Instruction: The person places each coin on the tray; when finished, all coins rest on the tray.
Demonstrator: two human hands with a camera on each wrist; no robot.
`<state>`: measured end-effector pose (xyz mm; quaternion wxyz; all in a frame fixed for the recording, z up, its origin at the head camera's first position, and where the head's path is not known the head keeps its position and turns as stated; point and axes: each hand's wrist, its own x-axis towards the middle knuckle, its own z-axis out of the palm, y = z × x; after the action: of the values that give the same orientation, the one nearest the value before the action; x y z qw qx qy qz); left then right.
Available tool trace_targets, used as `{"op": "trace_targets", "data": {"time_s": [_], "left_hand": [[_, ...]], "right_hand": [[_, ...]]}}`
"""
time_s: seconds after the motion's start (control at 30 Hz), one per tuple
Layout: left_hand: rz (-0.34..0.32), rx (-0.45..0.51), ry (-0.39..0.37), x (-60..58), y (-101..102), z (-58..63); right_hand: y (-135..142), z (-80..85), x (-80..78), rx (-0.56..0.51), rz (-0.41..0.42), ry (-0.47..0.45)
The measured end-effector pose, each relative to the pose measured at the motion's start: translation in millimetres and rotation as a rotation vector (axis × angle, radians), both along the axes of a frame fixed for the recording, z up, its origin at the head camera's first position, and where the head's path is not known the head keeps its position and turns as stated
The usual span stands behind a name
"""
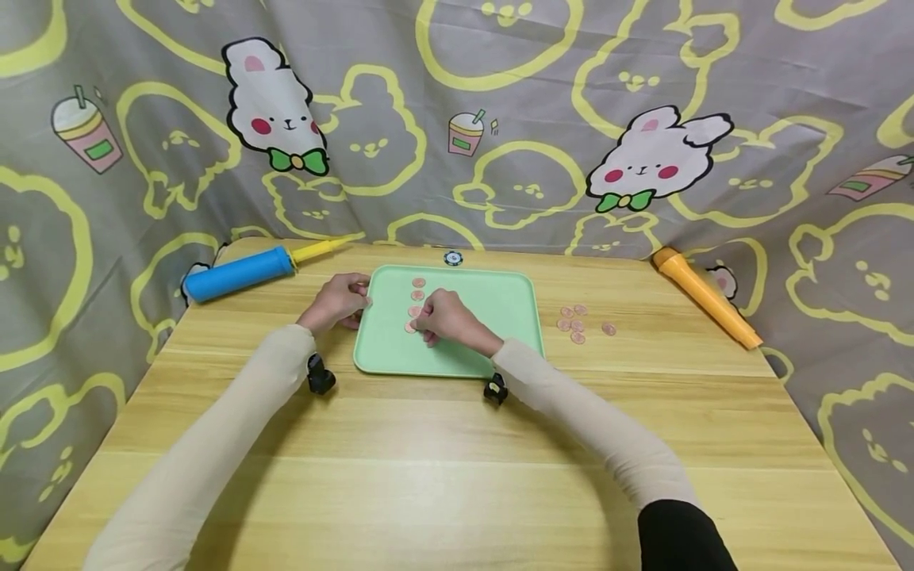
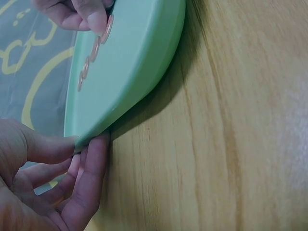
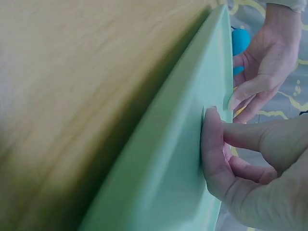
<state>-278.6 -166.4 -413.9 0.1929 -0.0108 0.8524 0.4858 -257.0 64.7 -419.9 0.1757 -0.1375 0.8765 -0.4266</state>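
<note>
A pale green tray (image 1: 500,293) lies on the table, with several copper coins (image 1: 417,295) in a column on its left half. My left hand (image 1: 336,301) grips the tray's left edge; the left wrist view shows its thumb above the rim and fingers below. Over the tray, my right hand (image 1: 446,317) pinches the nearest coin (image 2: 107,29) of the column between thumb and fingertips. That coin sits flat or nearly flat against the tray, partly covered by the fingers. In the right wrist view only a thin edge of it shows beside the fingertip.
Several more copper coins (image 1: 571,323) lie right of the tray on the wooden table (image 1: 428,460). A blue pump (image 1: 243,274) with a yellow nozzle lies at the back left, an orange toy microphone (image 1: 707,297) at the back right. Behind the tray is a small round chip (image 1: 453,258), before a patterned curtain.
</note>
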Motion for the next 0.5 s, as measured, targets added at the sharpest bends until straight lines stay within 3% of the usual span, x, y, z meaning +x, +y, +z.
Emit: {"op": "trace_targets", "data": {"time_s": [0.2,0.5], "left_hand": [[0.005,-0.014,-0.003,0.7,0.5,0.4],[-0.001,-0.023,-0.002,1.1,0.9,3.9]], "right_hand": [[10.0,-4.6,-1.6,-0.169,-0.030,-0.024],[40.2,19.5,-7.2,-0.373,-0.099,0.110]]}}
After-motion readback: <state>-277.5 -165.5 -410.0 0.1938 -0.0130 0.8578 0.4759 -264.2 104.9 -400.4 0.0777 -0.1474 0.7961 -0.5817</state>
